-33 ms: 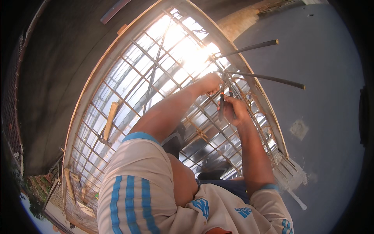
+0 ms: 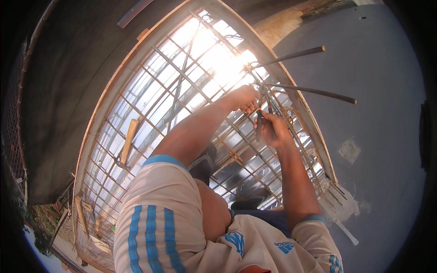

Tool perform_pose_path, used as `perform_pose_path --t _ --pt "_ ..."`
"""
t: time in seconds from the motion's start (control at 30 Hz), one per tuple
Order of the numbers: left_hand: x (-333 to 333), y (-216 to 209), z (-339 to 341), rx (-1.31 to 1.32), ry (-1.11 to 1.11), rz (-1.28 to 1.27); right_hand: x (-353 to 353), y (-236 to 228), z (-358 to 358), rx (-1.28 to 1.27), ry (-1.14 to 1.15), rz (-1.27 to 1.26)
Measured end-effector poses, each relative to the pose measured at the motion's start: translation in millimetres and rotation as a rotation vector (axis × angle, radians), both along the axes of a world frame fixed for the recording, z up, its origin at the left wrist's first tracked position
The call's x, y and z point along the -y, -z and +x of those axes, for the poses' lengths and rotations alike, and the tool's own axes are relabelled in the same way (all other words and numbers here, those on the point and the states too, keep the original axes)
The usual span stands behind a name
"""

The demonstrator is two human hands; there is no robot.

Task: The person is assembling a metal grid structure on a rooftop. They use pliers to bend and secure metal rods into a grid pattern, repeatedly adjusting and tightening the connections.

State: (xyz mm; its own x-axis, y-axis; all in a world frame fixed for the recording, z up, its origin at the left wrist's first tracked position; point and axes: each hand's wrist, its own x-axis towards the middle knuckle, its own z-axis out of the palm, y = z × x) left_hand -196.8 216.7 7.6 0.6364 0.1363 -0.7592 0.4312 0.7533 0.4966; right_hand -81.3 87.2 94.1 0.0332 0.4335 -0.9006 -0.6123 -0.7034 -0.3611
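Note:
My right hand (image 2: 276,131) is closed around the dark handles of a pair of pincers (image 2: 259,120), whose jaws point away from me to a crossing of bars near the right side of the frame. Close beside the jaws, my left hand (image 2: 246,98) has its fingers curled in at the bars. Whatever lies between those fingertips is too small and glare-washed to make out. Both hands work over a rebar mesh (image 2: 235,157) of crossed steel bars, which lies above a shiny sheet surface.
A hammer (image 2: 129,141) with a wooden handle rests on the mesh at left. Two rebar ends (image 2: 330,94) stick out over the right edge. A wooden form edge (image 2: 105,95) surrounds the mesh. A grey surface (image 2: 378,136) lies to the right. Strong glare hides the far bars.
The fingers of my left hand have shifted very slightly at the bars. My right hand and the pincers keep their place.

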Motion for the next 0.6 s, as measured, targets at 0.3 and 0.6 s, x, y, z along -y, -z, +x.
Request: perform_pose_path --t 0.3,0.6 --pt "20.2 0.2 33.6 0.107 -0.121 -0.249 16.9 20.1 -13.0 -0.331 0.228 0.173" --pt "50.3 -1.8 75.6 -0.205 -0.489 -0.108 -4.4 -33.3 -8.8 1.034 -1.215 -0.158"
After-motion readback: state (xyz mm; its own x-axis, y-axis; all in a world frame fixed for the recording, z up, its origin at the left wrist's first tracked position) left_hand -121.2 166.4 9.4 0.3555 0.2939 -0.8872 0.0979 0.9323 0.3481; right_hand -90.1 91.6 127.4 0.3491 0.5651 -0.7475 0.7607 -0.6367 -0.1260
